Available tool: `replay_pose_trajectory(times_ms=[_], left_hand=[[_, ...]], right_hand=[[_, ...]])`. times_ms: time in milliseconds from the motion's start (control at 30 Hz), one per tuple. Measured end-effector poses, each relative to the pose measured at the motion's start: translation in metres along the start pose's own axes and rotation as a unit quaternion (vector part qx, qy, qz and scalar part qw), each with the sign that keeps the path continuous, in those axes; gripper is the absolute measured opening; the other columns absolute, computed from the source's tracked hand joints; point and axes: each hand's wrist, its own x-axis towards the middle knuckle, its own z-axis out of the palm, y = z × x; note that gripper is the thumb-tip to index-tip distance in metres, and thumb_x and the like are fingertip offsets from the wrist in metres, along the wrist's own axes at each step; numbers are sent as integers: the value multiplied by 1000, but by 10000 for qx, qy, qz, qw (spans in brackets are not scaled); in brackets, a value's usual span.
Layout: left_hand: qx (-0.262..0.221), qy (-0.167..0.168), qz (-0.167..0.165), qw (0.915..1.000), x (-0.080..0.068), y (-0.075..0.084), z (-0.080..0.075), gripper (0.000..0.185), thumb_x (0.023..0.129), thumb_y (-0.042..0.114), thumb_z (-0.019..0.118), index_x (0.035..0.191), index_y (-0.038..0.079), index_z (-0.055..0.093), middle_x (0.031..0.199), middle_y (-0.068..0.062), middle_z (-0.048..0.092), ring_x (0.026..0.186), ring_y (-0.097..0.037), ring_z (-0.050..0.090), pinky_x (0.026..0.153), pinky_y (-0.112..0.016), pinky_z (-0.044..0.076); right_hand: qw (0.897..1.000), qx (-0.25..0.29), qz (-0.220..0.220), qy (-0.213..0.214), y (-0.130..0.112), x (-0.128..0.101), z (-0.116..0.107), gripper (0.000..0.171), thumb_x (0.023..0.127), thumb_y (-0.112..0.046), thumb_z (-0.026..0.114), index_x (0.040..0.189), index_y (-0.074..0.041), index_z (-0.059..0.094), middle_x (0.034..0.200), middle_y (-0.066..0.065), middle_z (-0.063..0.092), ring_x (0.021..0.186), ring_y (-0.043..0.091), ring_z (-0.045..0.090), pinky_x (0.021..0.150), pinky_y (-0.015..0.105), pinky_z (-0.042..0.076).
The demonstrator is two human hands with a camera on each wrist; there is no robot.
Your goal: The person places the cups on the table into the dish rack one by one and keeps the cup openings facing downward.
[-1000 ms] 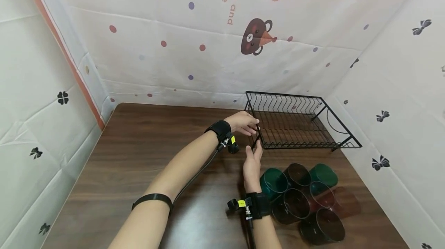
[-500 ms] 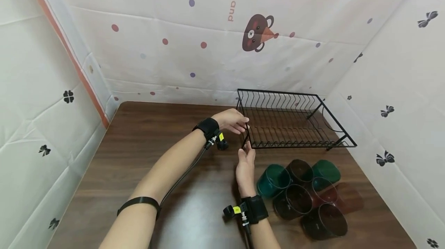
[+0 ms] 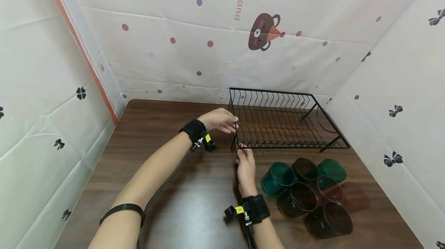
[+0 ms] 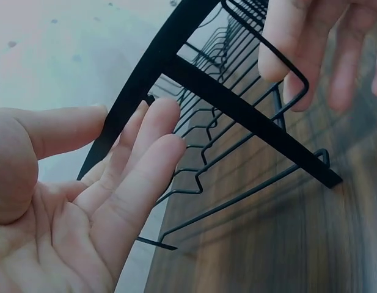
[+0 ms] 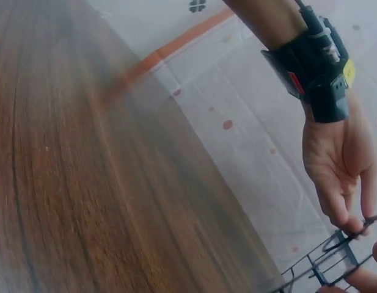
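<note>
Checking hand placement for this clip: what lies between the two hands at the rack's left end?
In the head view, the rack's left end frame runs between the left hand and right hand; the left wrist view shows its black bar there too.
</note>
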Motion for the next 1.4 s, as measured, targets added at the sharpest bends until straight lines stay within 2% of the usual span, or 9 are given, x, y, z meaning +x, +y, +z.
replay_pose_trajectory(times_ms=[133,233,367,500,767,967,1167,1267,1400], left_hand=[[28,124,27,9999,-16,-1,-13,43,105,21,57,138,-6,56,110,-13,70,100,-27,74,88,-34,61],[62,235,39,9997,-28,-4,-23,41,105,21,58,137,-6,58,107,-12,71,88,-17,74,86,-34,61],[83,371,13,9993,-45,-12,-37,44,105,22,58,138,-6,57,102,-8,72,88,-17,73,83,-31,61],[17,509,38,9987,-61,-20,-52,47,104,23,59,140,-6,54,102,-7,73,91,-19,74,82,-31,61],[41,750,-160,9970,-96,-38,-79,45,106,24,57,140,-5,54,101,-6,74,88,-19,73,81,-32,62],[36,896,-108,9959,-114,-46,-90,42,106,26,55,137,-2,58,105,-9,73,85,-17,73,76,-29,61],[55,948,-235,9952,-125,-54,-100,44,107,28,54,140,-2,56,108,-10,72,85,-15,72,76,-29,61],[118,978,-241,9948,-132,-54,-105,44,107,28,52,140,-2,55,111,-11,71,85,-15,72,77,-29,61],[207,1144,-209,9930,-137,-55,-112,47,107,29,51,142,-3,53,114,-15,69,84,-14,71,75,-29,61]], right_hand=[[9994,-243,-86,-227,-4,-2,5,41,111,-22,40,144,-1,51,150,19,48,138,37,49,115,55,40],[9979,-410,-107,-491,-5,-4,11,41,111,-18,39,144,-1,53,151,20,49,134,39,53,113,55,42],[9945,-507,-81,-918,-7,-9,23,41,110,-16,38,145,-2,52,152,21,47,134,40,51,111,57,43],[9895,-613,-64,-1306,-10,-14,38,42,111,-20,39,148,-4,50,151,23,48,136,40,50,110,57,44],[9697,-990,-11,-2232,-12,-27,64,48,111,-31,39,153,-10,44,154,22,45,139,40,47,110,57,43],[9596,-1227,74,-2531,-14,-34,79,52,111,-39,38,156,-14,40,163,17,34,137,41,49,107,55,46],[9510,-1324,154,-2791,-14,-39,90,51,111,-42,37,157,-20,38,157,14,44,135,36,51,107,53,46],[9485,-1391,89,-2845,-15,-39,92,51,110,-45,37,154,-20,43,149,14,52,131,32,55,104,52,48],[9470,-1434,-19,-2873,-16,-39,87,55,108,-51,40,151,-17,45,146,13,54,127,31,57,99,49,50]])
